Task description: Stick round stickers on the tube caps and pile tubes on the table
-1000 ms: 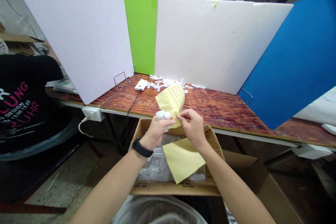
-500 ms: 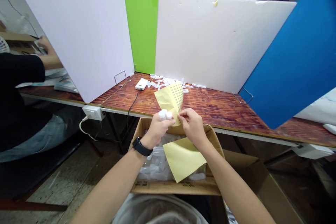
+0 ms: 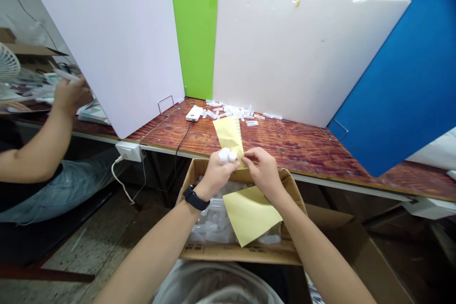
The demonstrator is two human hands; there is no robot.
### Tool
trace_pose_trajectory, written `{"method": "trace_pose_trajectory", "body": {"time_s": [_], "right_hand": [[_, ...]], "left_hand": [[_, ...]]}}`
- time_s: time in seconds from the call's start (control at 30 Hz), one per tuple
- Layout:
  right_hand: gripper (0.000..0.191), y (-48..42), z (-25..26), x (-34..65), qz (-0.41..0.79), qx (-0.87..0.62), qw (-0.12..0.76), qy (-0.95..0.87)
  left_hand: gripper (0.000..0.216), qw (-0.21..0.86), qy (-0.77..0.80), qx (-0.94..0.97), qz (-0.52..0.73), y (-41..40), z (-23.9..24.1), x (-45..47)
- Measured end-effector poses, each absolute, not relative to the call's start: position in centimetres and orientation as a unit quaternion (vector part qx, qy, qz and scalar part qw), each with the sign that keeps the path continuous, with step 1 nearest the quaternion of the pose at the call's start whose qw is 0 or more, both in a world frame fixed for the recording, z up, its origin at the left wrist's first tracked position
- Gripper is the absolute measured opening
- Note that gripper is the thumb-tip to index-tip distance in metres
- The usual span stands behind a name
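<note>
My left hand is closed around white-capped plastic tubes, two caps showing above the fingers. Its thumb also presses on the lower edge of a yellow label sheet, which has rows of small dark-printed labels along its right side. My right hand pinches the sheet's lower right edge between thumb and forefinger; whether a single label is between them is too small to tell. Below both hands stands an open cardboard box of translucent plastic tubes. A second yellow sheet lies on those tubes, partly behind my right wrist.
Loose clear tubes lie scattered on the wooden table beside a white cabled device. White, green and blue panels stand around the table. A co-worker's arm is at left; a power strip hangs from the table edge.
The yellow label sheet has turned, so its printed side shows less. My hands stay close together in nearly the same place. At left, the co-worker's arm has come further into view.
</note>
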State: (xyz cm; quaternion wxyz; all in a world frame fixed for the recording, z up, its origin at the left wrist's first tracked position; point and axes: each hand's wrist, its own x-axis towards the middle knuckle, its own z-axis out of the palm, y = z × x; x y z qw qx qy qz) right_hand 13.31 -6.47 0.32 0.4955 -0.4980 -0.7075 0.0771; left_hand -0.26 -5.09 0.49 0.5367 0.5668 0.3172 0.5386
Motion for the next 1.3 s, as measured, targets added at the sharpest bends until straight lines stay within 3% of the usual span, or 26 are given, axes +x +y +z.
{"method": "trace_pose_trajectory", "body": {"time_s": [0.37,0.67,0.77,0.93,1.3], "right_hand": [[0.013,-7.1,0.1,12.9,-0.075,-0.510,0.472,-0.715],[0.010,-7.1,0.4,12.8,0.013,-0.494,0.496,-0.714],[0.008,-7.4,1.0,13.1,0.090,-0.483,0.525,-0.695],[0.008,-8.5,2.4,13.6,0.225,-0.433,0.531,-0.693],[0.011,-9.1,2.8,13.5,0.223,-0.447,0.489,-0.716]], "left_hand": [[0.017,0.522,0.332,0.571,0.539,-5.4,0.7,-0.1],[0.013,0.573,0.321,0.505,0.560,-5.1,0.5,-0.2],[0.013,0.518,0.337,0.564,0.548,-4.9,0.4,-0.4],[0.012,0.319,0.375,0.718,0.492,-5.2,0.1,-0.7],[0.012,0.213,0.408,0.777,0.429,-5.3,-0.1,-0.5]]}}
